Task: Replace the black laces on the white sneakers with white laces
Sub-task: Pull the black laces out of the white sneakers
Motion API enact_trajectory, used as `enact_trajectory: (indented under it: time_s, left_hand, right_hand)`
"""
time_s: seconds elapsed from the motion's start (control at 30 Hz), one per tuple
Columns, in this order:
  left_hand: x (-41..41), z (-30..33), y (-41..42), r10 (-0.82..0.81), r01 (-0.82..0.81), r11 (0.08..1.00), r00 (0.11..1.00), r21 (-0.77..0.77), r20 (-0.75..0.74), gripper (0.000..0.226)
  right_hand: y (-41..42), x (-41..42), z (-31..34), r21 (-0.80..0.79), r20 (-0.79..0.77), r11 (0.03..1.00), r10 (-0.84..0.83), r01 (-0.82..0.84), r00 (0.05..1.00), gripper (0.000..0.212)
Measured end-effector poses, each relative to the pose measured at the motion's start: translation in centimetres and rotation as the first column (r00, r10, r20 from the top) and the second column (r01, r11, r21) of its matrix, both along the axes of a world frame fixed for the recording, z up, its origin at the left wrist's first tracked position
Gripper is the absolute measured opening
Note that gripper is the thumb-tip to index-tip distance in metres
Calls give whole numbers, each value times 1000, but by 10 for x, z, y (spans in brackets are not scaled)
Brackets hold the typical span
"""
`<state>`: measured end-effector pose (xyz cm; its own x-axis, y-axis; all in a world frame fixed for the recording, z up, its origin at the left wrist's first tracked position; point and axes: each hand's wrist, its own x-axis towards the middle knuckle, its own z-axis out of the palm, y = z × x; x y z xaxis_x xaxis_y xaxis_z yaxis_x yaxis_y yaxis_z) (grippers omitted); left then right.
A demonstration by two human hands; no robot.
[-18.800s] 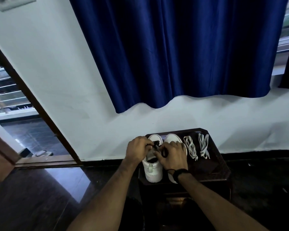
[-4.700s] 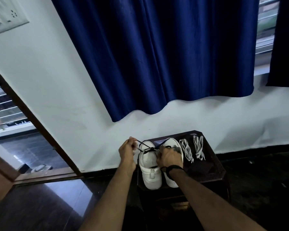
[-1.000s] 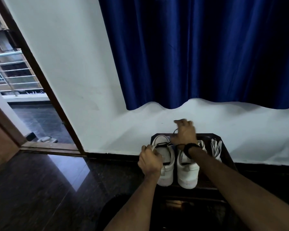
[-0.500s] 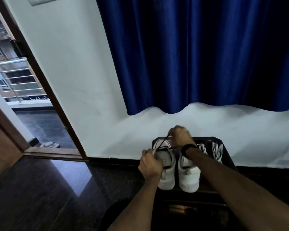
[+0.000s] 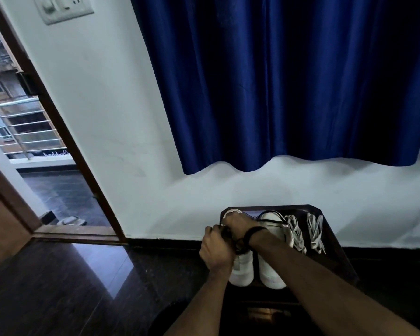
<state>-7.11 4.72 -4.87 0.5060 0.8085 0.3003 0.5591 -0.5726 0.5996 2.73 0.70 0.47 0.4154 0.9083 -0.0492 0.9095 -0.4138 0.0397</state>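
Sneakers, a white pair, stand side by side on a small dark wooden table [image 5: 335, 253] set against the wall, heels toward the camera and toes toward the wall. On the left sneaker [image 5: 241, 267] both hands meet over the lacing area: the left hand [image 5: 215, 248] is curled into a fist at the shoe's left edge, its fingers closed on the black lace [image 5: 238, 242], and the right hand [image 5: 238, 223] lies over the tongue with fingers bent down onto the same lace, though the exact pinch is hidden under the knuckles. A dark band sits on the right wrist. The right sneaker [image 5: 272, 270] shows a plain white heel and a thin black lace [image 5: 274, 220] draped across its toe end. Just to its right, on the tabletop, lie two bundles of white laces [image 5: 297, 235], the second bundle [image 5: 314, 232] a little apart from the first. No brand mark can be read on either shoe. Behind the table is a white wall with a deep blue curtain [image 5: 289, 81] hanging above, a switch plate [image 5: 63, 8] at the upper left, and an open doorway [image 5: 34, 154] onto a balcony, where some white lettering is too blurred to read.
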Motion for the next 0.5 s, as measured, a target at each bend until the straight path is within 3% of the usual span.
enact_trajectory:
  time_s: [0.13,0.2,0.27,0.33,0.4,0.43,0.5]
  left_hand:
    - [3,-1,-2,-7,7,1000,1000,12,26,21]
    - [4,-1,-3,8,-9,1000,999,23,38,19]
    - [2,1,-5,18,-19,1000,999,22,43,18]
    - [1,4,-6,22,-22,1000,999,17,31,18]
    - [1,5,-7,21,-21,1000,1000,-2,15,18]
    - [1,5,-8,18,-18,1000,1000,-10,12,18]
    - [1,6,-7,6,-5,1000,1000,15,-10,21]
  right_hand:
    - [-13,7,11,70,-102,991,-108,115,989,27]
    - [-26,11,22,199,-97,953,-212,227,973,26]
    - [-43,21,39,424,-203,805,-362,415,910,30]
    - [-61,34,58,579,-375,547,-479,604,794,30]
    - [-78,47,69,637,-538,274,-510,720,671,29]
    - [-84,53,72,646,-564,212,-515,733,646,28]
    - [-92,57,70,614,-532,298,-528,731,662,24]
